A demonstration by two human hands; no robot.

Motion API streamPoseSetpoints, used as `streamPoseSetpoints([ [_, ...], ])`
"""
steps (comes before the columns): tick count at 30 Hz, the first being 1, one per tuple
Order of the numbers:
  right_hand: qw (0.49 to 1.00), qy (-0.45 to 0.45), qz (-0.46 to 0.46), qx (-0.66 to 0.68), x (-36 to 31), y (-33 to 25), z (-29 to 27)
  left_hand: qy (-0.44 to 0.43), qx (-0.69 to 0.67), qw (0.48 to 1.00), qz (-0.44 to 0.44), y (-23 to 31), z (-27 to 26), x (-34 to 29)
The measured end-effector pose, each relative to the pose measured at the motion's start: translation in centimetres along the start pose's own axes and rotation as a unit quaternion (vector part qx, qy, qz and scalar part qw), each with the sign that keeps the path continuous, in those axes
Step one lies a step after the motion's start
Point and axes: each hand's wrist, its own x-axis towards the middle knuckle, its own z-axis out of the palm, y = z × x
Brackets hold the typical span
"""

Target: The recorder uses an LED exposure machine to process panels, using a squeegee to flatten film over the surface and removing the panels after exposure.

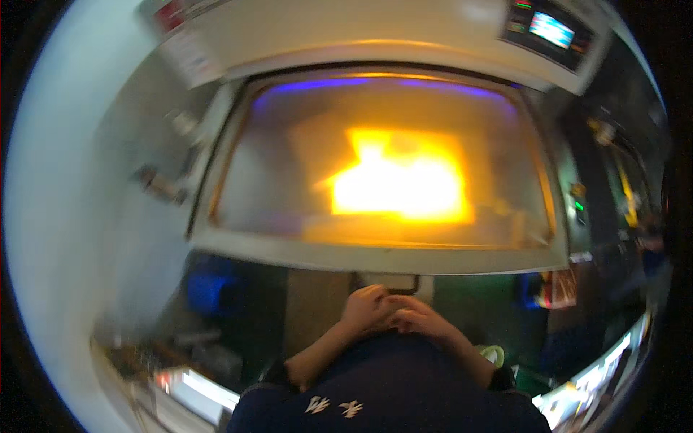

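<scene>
My left hand [367, 306] and my right hand [420, 316] meet in front of my waist. Their fingers are curled in and touch or overlap one another. Nothing shows between them, though blur hides the detail. Just beyond my hands is a dark handle [414, 283] below the front edge of a machine; my fingers lie close to it, and I cannot tell whether they touch. The machine's wide window [253, 187] has a pale frame [375, 257]. Behind it a very bright yellow-white glow [401, 184] washes out whatever lies inside, with violet light along the far edge.
A control panel with a lit screen [552, 30] sits at the far right of the machine. A blurred fitting [162, 186] stands left of the window. Below the frame are a blue object [211, 292] at the left and a red box-like thing [560, 287] at the right.
</scene>
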Motion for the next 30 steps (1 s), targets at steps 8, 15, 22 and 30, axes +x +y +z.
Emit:
streamPoseSetpoints([
  [8,0.988,0.058,-0.005,0.143,7.1,-0.7,-0.6,-0.061,-0.013,0.995,0.081,-4.7,-3.4,5.0],
  [15,0.988,0.086,0.001,0.130,12.0,-4.3,-1.0,-0.041,0.048,0.991,0.116,-6.6,-6.9,9.5],
  [22,0.961,0.019,0.090,0.260,11.9,-6.9,-1.6,-0.013,0.091,0.964,0.248,-6.5,-8.9,11.2],
  [30,0.953,-0.104,0.113,0.263,8.0,-5.5,-3.7,-0.014,0.036,0.982,0.185,-2.9,-5.2,7.7],
])
